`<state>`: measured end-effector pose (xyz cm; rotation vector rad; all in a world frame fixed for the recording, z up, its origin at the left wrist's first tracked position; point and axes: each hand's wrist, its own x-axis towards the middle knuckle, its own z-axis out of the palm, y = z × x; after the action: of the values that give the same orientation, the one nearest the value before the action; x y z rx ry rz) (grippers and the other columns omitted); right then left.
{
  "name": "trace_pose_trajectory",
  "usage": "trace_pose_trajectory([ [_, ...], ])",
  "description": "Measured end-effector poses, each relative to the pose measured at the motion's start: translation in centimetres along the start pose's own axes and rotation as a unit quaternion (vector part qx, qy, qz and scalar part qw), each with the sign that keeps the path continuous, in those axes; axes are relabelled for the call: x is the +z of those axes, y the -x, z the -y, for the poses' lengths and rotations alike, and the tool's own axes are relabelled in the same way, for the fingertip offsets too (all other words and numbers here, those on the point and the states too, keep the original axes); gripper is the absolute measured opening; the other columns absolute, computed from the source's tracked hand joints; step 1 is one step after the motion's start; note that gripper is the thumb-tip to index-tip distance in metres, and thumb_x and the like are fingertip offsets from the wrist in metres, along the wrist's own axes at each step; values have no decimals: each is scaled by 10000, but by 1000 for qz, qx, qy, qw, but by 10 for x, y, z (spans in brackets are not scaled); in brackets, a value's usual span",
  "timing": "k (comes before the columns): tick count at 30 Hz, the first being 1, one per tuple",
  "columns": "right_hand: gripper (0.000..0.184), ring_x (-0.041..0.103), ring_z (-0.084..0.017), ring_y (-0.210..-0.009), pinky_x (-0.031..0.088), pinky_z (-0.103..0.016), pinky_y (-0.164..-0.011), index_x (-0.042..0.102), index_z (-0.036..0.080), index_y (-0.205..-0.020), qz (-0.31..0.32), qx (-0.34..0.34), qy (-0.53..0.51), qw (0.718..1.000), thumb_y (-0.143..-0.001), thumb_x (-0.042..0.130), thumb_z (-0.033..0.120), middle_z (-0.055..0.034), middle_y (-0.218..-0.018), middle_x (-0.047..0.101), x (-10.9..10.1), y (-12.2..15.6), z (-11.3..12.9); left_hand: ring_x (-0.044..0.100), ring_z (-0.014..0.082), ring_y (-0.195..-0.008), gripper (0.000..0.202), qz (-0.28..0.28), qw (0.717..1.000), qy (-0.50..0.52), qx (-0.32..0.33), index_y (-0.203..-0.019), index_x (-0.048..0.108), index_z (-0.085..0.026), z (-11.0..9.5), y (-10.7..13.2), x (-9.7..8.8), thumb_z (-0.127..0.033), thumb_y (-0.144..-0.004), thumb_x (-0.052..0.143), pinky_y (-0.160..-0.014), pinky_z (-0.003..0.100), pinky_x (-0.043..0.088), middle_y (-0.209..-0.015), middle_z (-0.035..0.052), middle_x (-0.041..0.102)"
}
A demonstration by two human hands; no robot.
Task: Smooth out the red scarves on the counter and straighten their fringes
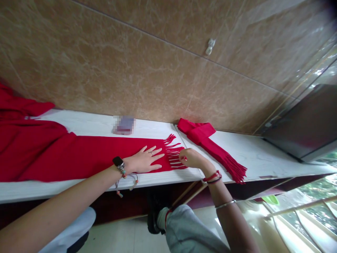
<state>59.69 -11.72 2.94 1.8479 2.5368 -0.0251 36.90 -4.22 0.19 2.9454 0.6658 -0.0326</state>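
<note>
A long red scarf [79, 156] lies spread flat along a white table [252, 154]. My left hand [146, 160] rests palm down on the scarf near its fringed end, fingers stretched out and slightly apart. My right hand [191, 158] is just right of it, fingers pinched on the scarf's fringe [175, 154] at the table's near side. A second red scarf [210, 144], folded narrow with its own tassels hanging over the front edge, lies diagonally to the right.
A small blurred purple object [123, 125] sits on the table behind the scarf, against a brown marbled wall [131, 66]. More red cloth [15, 105] is heaped at the far left. A dark panel [305, 126] stands at the right end. My knees show below the table's edge.
</note>
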Motion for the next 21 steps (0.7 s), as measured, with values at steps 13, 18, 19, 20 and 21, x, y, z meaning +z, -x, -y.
trace_pose_trajectory([
  [13, 220, 547, -129, -694, 429, -222, -679, 619, 152, -669, -50, -180, -111, 976, -655, 438, 27, -45, -713, 634, 2, 4, 30, 150, 249, -1341, 554, -24, 1000, 2, -6, -1377, 262, -298, 2, -2, 3, -541, -880, 308, -1055, 469, 109, -1451, 39, 242],
  [18, 220, 537, -120, -605, 403, -217, -612, 622, 143, -609, -18, -62, -26, 998, -657, 435, 37, -49, -657, 641, 5, 15, -4, 140, 262, -1342, 568, -17, 1000, 11, -7, -1378, 261, -291, 2, -2, 3, -558, -878, 288, -1050, 491, 107, -1458, 36, 221],
  [19, 219, 536, -123, -593, 398, -222, -600, 623, 140, -600, -15, -29, -6, 999, -658, 436, 41, -54, -648, 642, 3, 20, -12, 138, 264, -1342, 567, -17, 1000, 13, -7, -1380, 259, -287, 2, -2, 3, -552, -880, 289, -1048, 496, 107, -1458, 38, 219],
  [20, 217, 535, -126, -581, 395, -227, -589, 621, 137, -588, -15, -1, 8, 1000, -659, 438, 45, -58, -636, 641, 1, 24, -17, 136, 267, -1342, 565, -17, 1000, 13, -7, -1380, 259, -284, 2, -2, 3, -546, -881, 294, -1046, 501, 106, -1459, 41, 216],
  [21, 213, 535, -128, -576, 395, -230, -583, 620, 135, -582, -20, 17, 12, 1000, -660, 442, 47, -60, -629, 639, -2, 27, -19, 134, 270, -1342, 564, -18, 1000, 11, -6, -1381, 259, -282, 2, -2, 3, -541, -881, 301, -1045, 505, 104, -1459, 44, 213],
])
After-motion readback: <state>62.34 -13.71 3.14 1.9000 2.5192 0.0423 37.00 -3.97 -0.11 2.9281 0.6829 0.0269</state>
